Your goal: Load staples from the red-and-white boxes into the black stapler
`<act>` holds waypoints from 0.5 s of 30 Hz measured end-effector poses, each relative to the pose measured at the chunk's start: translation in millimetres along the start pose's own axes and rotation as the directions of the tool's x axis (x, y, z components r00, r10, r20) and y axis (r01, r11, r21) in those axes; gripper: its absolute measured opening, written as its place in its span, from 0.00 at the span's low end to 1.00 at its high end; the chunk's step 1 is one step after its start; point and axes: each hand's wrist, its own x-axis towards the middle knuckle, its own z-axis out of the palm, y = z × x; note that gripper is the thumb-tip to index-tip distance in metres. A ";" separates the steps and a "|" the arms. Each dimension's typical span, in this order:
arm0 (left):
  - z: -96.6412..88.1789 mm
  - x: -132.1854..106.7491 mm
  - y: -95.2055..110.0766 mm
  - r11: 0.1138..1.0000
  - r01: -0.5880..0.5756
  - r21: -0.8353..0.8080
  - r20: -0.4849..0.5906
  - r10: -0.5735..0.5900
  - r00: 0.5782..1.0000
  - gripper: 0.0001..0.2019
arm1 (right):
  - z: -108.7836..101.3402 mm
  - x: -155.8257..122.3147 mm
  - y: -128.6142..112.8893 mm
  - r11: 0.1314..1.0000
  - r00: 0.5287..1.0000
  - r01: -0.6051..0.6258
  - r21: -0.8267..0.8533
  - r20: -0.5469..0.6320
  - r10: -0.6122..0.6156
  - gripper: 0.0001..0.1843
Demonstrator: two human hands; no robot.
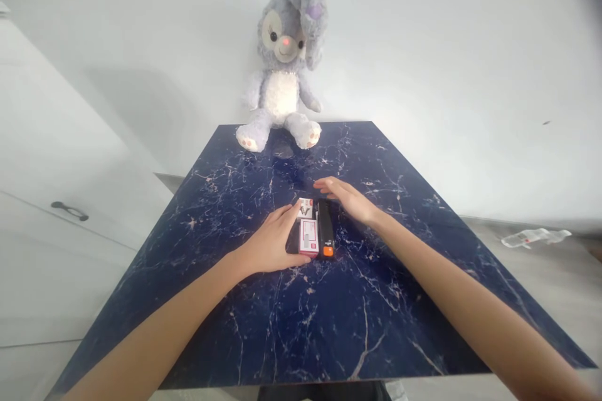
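My left hand (270, 243) spans the left side of a small red-and-white box (308, 237), with its thumb at the near end and its fingertips at the far end. Just beyond that box is a white printed card or second box (305, 207) with a dark picture on it; I cannot tell which. Right beside them lies a black stapler (325, 225) with an orange end, pointing away from me. To the right of the stapler's far end, my right hand (347, 198) hovers open, fingers stretched to the left, holding nothing.
A grey plush rabbit (281, 94) sits at the far edge of the dark blue marbled table (263, 326), against the white wall. A white cabinet with a dark handle (69, 210) stands at the left. Clear crumpled plastic (536, 237) lies on the floor at the right.
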 end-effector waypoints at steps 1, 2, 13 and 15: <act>0.6 0.7 0.5 1.000 0.013 0.001 -0.005 -0.013 1.000 0.60 | 3.9 -0.6 4.1 0.998 0.999 -0.021 0.063 0.044 0.018 0.29; 1.1 1.4 0.9 1.000 0.030 0.001 -0.008 -0.029 1.000 0.60 | 7.7 -0.6 6.7 0.994 0.996 -0.039 0.104 0.088 0.030 0.30; 7.2 1.4 2.2 0.997 0.070 0.017 -0.042 -0.069 0.997 0.58 | 10.0 -31.4 10.7 0.993 0.976 -0.110 0.046 -0.186 0.116 0.31; 7.6 0.8 3.4 0.996 0.092 0.011 -0.033 -0.092 0.995 0.58 | 5.0 -48.3 6.2 0.990 0.988 -0.115 -0.084 -0.109 0.106 0.26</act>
